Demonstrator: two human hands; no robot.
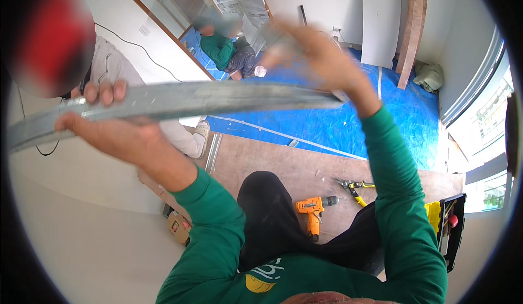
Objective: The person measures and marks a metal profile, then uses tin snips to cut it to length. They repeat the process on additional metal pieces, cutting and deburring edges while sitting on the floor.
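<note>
Metal channel (pixel 218 98), one, raised ahead of the knees (pixel 262 195), long axis left-to-right; left hand (pixel 122 135) fingers clamped about its left portion; right hand (pixel 329 62) nearest right end, fingers blurred, grip indeterminable.

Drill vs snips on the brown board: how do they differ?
Colour: the drill is orange with a dark chuck; the snips have yellow-and-black handles.
Shape: the drill is a bulky pistol form; the snips are slimmer, with two spread handles.
Shared: both lie on the brown board.
</note>
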